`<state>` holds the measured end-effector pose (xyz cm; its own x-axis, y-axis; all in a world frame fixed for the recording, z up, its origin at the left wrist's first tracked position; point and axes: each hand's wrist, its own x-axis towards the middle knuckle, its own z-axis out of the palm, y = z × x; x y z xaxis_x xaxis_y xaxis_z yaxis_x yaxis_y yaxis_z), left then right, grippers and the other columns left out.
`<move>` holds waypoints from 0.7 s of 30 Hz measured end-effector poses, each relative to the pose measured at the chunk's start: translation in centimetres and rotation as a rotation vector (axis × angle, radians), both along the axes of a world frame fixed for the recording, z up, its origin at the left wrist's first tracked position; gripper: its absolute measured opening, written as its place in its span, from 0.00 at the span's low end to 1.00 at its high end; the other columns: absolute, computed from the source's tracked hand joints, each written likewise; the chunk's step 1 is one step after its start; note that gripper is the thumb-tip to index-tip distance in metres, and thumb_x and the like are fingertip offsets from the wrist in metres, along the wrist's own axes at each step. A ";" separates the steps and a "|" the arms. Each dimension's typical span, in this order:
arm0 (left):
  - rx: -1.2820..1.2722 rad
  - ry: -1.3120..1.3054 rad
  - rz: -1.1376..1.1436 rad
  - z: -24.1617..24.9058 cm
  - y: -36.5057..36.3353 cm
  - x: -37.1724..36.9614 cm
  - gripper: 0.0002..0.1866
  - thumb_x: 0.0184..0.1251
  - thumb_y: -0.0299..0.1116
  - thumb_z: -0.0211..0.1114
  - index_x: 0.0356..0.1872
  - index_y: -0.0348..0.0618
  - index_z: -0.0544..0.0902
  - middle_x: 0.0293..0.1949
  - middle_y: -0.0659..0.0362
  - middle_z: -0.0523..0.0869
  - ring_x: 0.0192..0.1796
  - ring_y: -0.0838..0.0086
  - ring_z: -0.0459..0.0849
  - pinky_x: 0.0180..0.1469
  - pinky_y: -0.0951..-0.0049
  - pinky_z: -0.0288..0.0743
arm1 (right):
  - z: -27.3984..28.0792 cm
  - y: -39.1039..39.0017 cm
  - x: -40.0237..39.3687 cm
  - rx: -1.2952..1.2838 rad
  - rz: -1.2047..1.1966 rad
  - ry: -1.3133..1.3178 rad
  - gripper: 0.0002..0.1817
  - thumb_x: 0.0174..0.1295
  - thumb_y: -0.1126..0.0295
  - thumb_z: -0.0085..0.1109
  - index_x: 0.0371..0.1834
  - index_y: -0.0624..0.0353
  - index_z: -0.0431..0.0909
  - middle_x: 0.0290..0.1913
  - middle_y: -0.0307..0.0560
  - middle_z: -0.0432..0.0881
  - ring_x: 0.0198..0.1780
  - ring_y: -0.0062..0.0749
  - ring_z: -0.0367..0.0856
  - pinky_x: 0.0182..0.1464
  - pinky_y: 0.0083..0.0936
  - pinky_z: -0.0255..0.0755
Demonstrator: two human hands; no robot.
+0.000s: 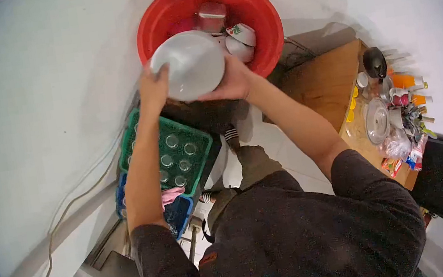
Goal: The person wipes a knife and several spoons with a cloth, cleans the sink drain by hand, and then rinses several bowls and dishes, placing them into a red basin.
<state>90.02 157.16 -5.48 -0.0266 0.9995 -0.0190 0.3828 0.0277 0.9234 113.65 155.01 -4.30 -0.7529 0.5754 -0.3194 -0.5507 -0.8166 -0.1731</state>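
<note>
A large, pale, shiny bowl (189, 66) is held up between both hands, over the near edge of a red basin (268, 18). My left hand (154, 90) grips its left rim, thumb lying on the surface; slight blur softens the fingers. On the right side, my right hand (235, 81) is closed around the rim, some fingers hidden beneath the bowl. Inside the basin sit a metal container (213, 17), a small bowl with a floral pattern (242, 34) and a white bowl (240, 50). The held bowl hides part of the basin's interior.
At lower left, a green crate (203, 166) holds several upturned glasses, with a blue crate (185, 207) and pink cloth (173, 195) beside it. A wooden table (319, 88) at right carries a glass lid (377, 119), utensils and packets. A cable runs along the left wall.
</note>
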 end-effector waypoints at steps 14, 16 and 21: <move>0.259 -0.023 -0.372 -9.0 5.2 10.9 0.35 0.54 0.12 0.58 0.67 0.48 0.71 0.64 0.51 0.78 0.66 0.59 0.77 0.65 0.65 0.72 | -16.1 10.6 11.8 -0.117 0.033 -0.307 0.30 0.73 0.39 0.35 0.65 0.44 0.72 0.60 0.46 0.79 0.56 0.44 0.76 0.42 0.46 0.75; 0.284 0.009 -0.386 -10.4 5.7 10.7 0.36 0.55 0.13 0.58 0.68 0.49 0.69 0.64 0.52 0.78 0.67 0.58 0.77 0.66 0.64 0.71 | -14.1 10.4 10.9 -0.149 0.062 -0.413 0.33 0.72 0.36 0.35 0.65 0.47 0.73 0.58 0.50 0.80 0.52 0.45 0.80 0.41 0.47 0.76; 0.295 0.119 -0.431 -12.6 6.4 9.7 0.37 0.55 0.14 0.60 0.69 0.50 0.69 0.66 0.50 0.77 0.67 0.56 0.76 0.69 0.63 0.69 | -18.8 11.8 11.2 -0.126 0.103 -0.488 0.29 0.71 0.44 0.43 0.60 0.56 0.76 0.54 0.52 0.83 0.51 0.43 0.83 0.54 0.45 0.79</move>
